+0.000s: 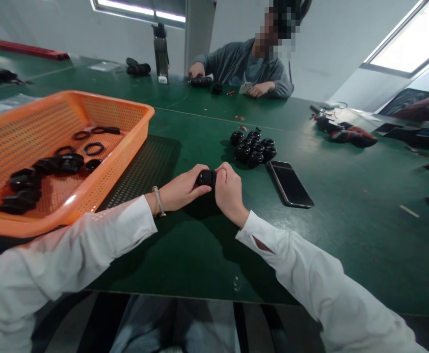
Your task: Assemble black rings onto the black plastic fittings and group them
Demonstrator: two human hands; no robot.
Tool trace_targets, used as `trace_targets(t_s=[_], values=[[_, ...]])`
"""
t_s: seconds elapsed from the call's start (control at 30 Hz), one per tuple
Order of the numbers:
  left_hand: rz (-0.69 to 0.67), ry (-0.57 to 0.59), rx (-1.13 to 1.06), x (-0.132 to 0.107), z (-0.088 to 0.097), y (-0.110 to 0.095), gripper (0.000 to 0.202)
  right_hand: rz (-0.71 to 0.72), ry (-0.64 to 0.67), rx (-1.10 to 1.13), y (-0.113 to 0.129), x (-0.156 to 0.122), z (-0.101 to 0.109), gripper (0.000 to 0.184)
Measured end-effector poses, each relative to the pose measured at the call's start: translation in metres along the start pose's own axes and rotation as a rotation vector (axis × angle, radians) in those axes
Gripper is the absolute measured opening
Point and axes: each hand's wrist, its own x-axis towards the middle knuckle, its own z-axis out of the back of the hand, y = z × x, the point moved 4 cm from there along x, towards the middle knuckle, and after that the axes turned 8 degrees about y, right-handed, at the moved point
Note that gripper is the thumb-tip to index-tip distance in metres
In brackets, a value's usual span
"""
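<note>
Both my hands meet over the green table (200, 255) around one small black round part (206, 178). My left hand (179, 190) pinches it from the left, fingers curled. My right hand (229, 192) closes on it from the right. Just beyond them lies a cluster of several similar black round parts (253, 147). An orange perforated basket (133, 142) at my left holds several black rings and caps (48, 169).
A dark phone (290, 184) lies face up right of my hands. Across the table a person in a grey top (249, 66) sits with both hands on the table near small dark items. A bottle (161, 51) stands at the far edge. Red-and-black tools (347, 132) lie at right.
</note>
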Motion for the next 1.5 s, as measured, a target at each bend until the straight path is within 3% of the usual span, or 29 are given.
trace_targets(t_s=[0.17,0.43,0.6,0.77,0.93,1.13,1.33,1.5], values=[[0.043,0.047,-0.253,0.0027,-0.0019,0.0055,0.032,0.097,-0.015,-0.066,0.0013,0.0008,0.0033,0.019],[0.115,0.064,0.06,0.0023,0.0034,0.0022,0.029,0.041,0.006,-0.065,0.0002,-0.0017,-0.0016,0.019],[0.075,0.056,0.132,0.0027,0.0017,0.0053,0.036,-0.016,0.02,-0.032,0.0001,-0.0015,-0.0042,0.021],[0.021,0.025,-0.089,0.0041,0.0014,0.0048,0.037,0.003,0.002,-0.039,-0.0005,0.0007,-0.0019,0.022],[0.085,0.061,-0.245,0.0057,0.0012,0.005,0.029,0.033,-0.012,-0.061,-0.001,0.0012,-0.0004,0.022],[0.104,0.065,-0.058,0.0054,0.0042,0.0021,0.024,-0.001,0.02,-0.058,-0.002,0.0016,-0.0039,0.021],[0.07,0.088,0.117,0.0032,0.0023,0.0018,0.037,-0.098,0.073,-0.051,-0.0039,0.0022,-0.0065,0.024],[0.015,0.035,0.082,0.0028,0.0037,0.004,0.037,-0.088,0.061,-0.045,-0.0034,0.0024,-0.0058,0.026]])
